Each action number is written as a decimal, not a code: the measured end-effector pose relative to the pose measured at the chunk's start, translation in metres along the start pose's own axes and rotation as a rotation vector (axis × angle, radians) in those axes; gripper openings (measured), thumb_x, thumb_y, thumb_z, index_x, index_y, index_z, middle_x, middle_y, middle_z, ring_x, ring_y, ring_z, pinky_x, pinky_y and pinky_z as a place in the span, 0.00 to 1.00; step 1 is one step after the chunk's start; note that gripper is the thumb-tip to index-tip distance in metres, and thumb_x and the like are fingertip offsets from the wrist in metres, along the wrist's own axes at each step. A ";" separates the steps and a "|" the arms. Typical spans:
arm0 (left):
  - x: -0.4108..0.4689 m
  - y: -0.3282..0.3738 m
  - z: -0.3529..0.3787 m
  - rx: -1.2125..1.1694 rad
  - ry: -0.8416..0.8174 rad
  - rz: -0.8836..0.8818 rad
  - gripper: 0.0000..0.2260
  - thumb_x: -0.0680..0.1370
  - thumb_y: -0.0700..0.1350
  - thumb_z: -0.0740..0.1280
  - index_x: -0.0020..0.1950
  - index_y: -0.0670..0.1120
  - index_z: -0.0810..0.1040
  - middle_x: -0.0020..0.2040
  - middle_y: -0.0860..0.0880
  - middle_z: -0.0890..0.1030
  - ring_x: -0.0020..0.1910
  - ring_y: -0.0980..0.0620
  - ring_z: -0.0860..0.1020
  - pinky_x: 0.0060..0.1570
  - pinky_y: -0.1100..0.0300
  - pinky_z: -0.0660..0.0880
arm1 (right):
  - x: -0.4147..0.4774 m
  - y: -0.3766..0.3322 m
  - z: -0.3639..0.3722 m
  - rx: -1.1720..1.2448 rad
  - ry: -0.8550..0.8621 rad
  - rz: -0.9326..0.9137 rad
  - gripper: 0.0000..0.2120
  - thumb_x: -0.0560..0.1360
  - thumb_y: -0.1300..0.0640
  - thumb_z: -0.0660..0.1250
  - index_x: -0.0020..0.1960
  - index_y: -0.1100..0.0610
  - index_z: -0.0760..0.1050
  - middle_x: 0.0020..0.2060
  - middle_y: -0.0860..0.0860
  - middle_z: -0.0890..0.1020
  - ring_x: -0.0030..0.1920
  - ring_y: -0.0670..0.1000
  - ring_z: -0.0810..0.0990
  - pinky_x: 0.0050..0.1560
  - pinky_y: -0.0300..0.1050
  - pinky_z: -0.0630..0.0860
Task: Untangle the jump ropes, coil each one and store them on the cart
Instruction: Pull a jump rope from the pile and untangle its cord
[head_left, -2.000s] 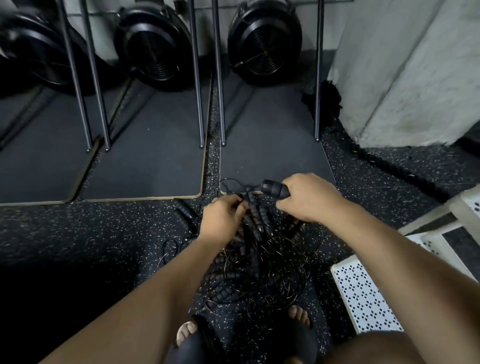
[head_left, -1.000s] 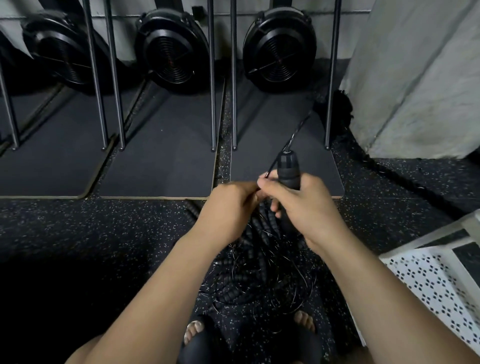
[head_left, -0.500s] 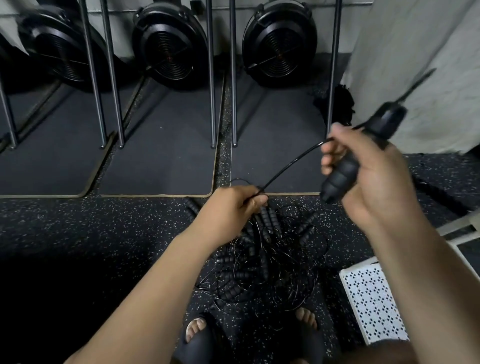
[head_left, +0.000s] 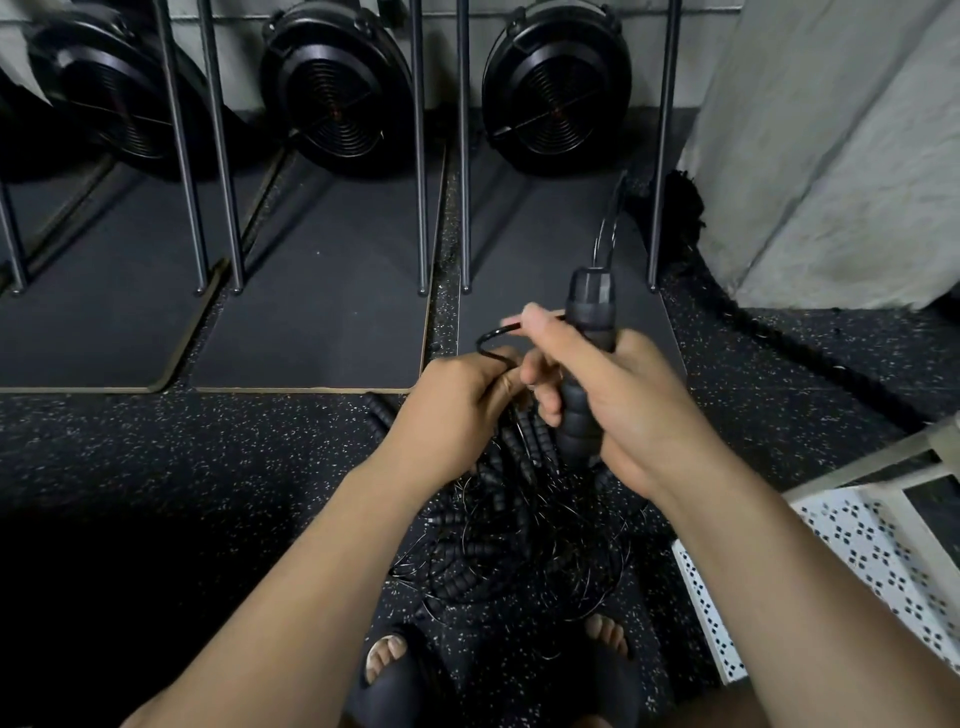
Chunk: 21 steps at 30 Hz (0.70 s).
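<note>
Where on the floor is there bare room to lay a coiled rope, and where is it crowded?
Free: the speckled floor left of the rope tangle, up to the mat edges; also the middle mat between metal posts. Crowded: below the left hand and right hand gripping a handle, where the tangle lies; the white cart borders its right.

The handle (head_left: 589, 317) is showing matt ribbed foam under a smoother plastic cap, the jump ropes (head_left: 519, 545) are glinting with glossy cord, the floor (head_left: 208, 467) is looking like rough speckled rubber, the poles (head_left: 421, 156) are shining as smooth metal, and the cart (head_left: 857, 551) is showing white perforated sheet.
</note>
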<state>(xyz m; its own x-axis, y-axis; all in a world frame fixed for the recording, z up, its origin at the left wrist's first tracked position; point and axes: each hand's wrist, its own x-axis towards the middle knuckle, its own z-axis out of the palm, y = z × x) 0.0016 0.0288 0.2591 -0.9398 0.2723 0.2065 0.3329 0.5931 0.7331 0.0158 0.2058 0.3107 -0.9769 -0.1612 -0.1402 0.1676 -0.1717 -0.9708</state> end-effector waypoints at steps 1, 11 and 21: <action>0.000 0.001 0.000 -0.007 0.011 -0.028 0.14 0.87 0.49 0.66 0.43 0.48 0.82 0.29 0.58 0.76 0.28 0.61 0.72 0.32 0.65 0.63 | -0.001 0.001 0.000 -0.028 -0.013 -0.036 0.27 0.74 0.44 0.77 0.57 0.69 0.82 0.38 0.61 0.79 0.32 0.52 0.71 0.37 0.45 0.70; 0.007 -0.001 -0.004 -0.091 0.108 -0.191 0.15 0.87 0.53 0.66 0.46 0.47 0.83 0.32 0.52 0.80 0.33 0.55 0.77 0.36 0.62 0.71 | 0.005 0.008 0.000 0.127 0.227 0.078 0.11 0.79 0.53 0.76 0.57 0.58 0.83 0.37 0.52 0.83 0.31 0.49 0.73 0.32 0.42 0.72; 0.001 0.004 -0.001 0.090 -0.004 -0.024 0.09 0.85 0.43 0.66 0.47 0.50 0.81 0.32 0.55 0.77 0.31 0.60 0.74 0.33 0.65 0.66 | 0.006 0.028 0.005 -0.299 0.209 0.051 0.04 0.77 0.53 0.78 0.52 0.51 0.87 0.33 0.48 0.84 0.30 0.47 0.77 0.31 0.44 0.74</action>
<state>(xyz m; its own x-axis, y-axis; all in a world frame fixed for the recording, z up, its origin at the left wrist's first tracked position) 0.0018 0.0309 0.2631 -0.9475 0.2595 0.1869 0.3157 0.6655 0.6764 0.0148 0.1952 0.2835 -0.9795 0.0449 -0.1962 0.2004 0.1278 -0.9713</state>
